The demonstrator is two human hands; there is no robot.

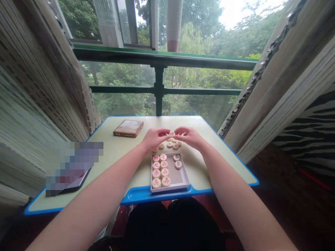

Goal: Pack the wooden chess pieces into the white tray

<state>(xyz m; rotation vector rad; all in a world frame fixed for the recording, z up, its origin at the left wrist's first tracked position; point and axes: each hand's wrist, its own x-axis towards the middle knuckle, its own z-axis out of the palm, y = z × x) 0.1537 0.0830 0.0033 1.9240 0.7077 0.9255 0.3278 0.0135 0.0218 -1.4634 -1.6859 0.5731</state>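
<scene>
A pale desk [157, 122] with a blue edge stands against a window [209, 38]; a dark green railing [120, 55] crosses it at 12 o'clock, with trees [199, 45] beyond. A curtain hangs at 10 o'clock [39, 52] and another at 2 o'clock [277, 73]; zebra-striped fabric [309, 129] shows at 3 o'clock.

On the desk are one open tray [180, 177], one closed box [128, 128] at 11 o'clock from it, and one pixelated item [74, 170] at 9 o'clock. The tray holds ten round pieces: eight red-marked pieces [156, 173] in two columns of four along its 9 o'clock side, and two dark-marked pieces [178, 164] at its 1 o'clock corner. At least six loose pieces [161, 146] lie beyond its 12 o'clock edge; the fingers may hide others.

Farther out on that line, one marked disc [171, 134] sits between the fingertips of the left hand [158, 136] and the right hand [190, 136]. Whether either hand's fingers are clamped on it, I cannot tell. Its marked face turns toward the wearer; being round, it has no long axis. The tray's runs roughly 12 to 6 o'clock.
</scene>
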